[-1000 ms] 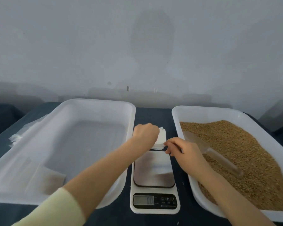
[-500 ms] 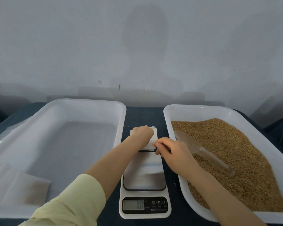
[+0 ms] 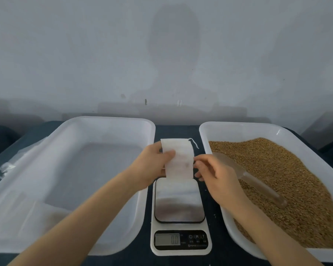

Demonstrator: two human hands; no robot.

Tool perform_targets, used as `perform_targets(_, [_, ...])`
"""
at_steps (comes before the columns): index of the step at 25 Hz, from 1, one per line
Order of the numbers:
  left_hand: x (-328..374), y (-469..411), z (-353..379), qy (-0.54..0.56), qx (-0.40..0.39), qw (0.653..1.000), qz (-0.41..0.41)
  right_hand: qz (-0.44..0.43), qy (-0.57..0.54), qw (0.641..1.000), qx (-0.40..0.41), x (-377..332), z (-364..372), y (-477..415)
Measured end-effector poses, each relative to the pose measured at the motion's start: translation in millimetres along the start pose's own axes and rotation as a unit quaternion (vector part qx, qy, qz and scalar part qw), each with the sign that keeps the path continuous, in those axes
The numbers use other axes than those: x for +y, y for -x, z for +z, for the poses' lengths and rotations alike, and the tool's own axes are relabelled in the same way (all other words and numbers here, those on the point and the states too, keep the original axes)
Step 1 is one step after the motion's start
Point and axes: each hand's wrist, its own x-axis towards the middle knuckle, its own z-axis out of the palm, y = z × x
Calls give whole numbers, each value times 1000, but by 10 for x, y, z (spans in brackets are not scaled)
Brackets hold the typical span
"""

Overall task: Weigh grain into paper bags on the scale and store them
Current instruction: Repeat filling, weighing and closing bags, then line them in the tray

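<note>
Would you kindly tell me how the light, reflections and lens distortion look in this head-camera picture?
Head view: light is soft and even, with a faint head-shaped shadow on the wall; the scale mirrors pale bands without harsh glare; wide-angle bowing curves the rims of the left tray and grain tray; the paper bag in the left hand is fairly sharp.

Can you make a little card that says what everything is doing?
Left hand: holds the paper bag up at the scale's far end
Right hand: fingertips at the bag's right edge; grip unclear
Scale: plate bare, between left tray and right tray
Grain: in the right tray, clear scoop lying on it
</note>
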Motion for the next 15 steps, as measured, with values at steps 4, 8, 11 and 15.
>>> perform_targets(4, [-153,104,46,138,-61,987,-47,110,-115,986,-52,-102,3,-30])
perform_targets(8, [-231,86,66,60,-50,996,-37,98,-90,990,-49,-126,-87,-13])
perform_targets(11, [-238,103,79,37,-52,998,-27,104,-95,989,-40,-161,-74,-1])
perform_targets(15, [-256,96,66,23,-31,999,-6,100,-59,993,-29,-144,-57,4])
